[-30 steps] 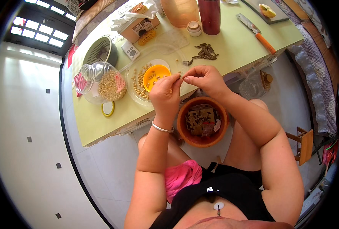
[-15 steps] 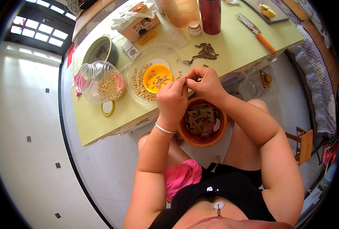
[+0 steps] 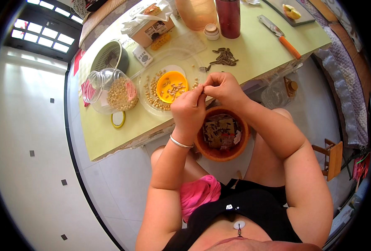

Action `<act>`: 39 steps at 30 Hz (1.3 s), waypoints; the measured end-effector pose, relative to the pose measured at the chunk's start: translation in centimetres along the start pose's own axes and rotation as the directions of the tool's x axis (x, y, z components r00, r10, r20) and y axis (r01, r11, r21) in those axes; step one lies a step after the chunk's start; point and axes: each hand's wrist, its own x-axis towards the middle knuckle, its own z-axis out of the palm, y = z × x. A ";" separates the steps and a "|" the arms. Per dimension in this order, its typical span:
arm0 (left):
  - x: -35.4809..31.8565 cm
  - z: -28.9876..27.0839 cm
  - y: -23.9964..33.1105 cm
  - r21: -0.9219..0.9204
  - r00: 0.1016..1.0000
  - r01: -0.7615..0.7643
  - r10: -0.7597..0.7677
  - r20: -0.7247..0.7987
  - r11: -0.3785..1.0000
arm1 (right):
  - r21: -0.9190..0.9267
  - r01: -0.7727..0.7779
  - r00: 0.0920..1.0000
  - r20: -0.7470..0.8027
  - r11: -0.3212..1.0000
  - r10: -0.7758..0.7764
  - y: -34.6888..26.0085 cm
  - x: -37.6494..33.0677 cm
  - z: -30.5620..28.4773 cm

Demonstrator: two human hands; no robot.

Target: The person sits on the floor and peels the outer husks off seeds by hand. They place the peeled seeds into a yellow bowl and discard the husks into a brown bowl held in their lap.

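Note:
My left hand (image 3: 188, 108), with a silver bangle on its wrist, and my right hand (image 3: 224, 90) meet fingertip to fingertip above the table's near edge. Both pinch a tiny dark sunflower seed (image 3: 203, 92), mostly hidden by the fingers. Left of them, a yellow dish (image 3: 165, 96) holds several pale kernels (image 3: 176, 89). It sits within a clear round tray (image 3: 148, 107) strewn with round, cream-coloured beans or seeds. Past my right hand lies a pile of dark striped sunflower seeds (image 3: 224, 57). Below my hands stands a brown-orange bucket (image 3: 244, 133) with dark husks and scraps inside.
A clear jar (image 3: 121, 94) of cream-coloured beans lies tilted at left, near a yellow-rimmed lid (image 3: 118, 119). Farther back are a green colander (image 3: 120, 54), a tissue box (image 3: 150, 34) and a dark red bottle (image 3: 228, 21). An orange-handled knife (image 3: 289, 47) lies at right.
My right hand's fingers have drawn in slightly at the pinch. Both hands otherwise keep their place over the table edge.

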 end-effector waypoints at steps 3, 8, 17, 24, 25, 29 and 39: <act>-0.2 -0.2 -0.2 -0.140 0.987 0.156 -0.151 0.050 0.978 | 0.051 -0.164 0.986 0.040 0.985 0.162 -1.2 -0.1 -0.5; 0.0 -0.1 -1.0 -0.679 0.854 0.498 -0.440 0.277 0.539 | 0.150 -0.236 0.970 0.103 0.960 0.222 -1.7 -0.1 -1.4; 0.9 -0.8 -1.6 -0.757 0.739 0.615 -0.493 0.458 0.219 | 0.050 -0.149 0.985 0.093 0.988 0.144 -1.9 -0.2 -1.2; 1.1 -1.8 -3.2 -0.338 0.909 0.396 -0.418 0.010 0.854 | 0.057 -0.159 0.985 0.071 0.986 0.155 -2.1 0.0 -1.3; 1.2 -2.3 -3.7 -0.225 0.928 0.359 -0.372 -0.019 0.906 | -0.010 -0.190 0.969 0.161 0.982 0.189 -2.4 -0.1 -1.6; 1.4 -4.0 -4.6 0.065 0.962 0.271 -0.268 -0.055 0.960 | -0.371 -0.096 0.852 0.450 0.924 0.269 -3.3 -0.5 -2.5; 1.3 -4.9 -1.4 -0.312 0.885 0.199 -0.034 0.464 0.929 | -0.609 0.009 0.709 0.564 0.793 0.424 -5.1 0.1 -3.4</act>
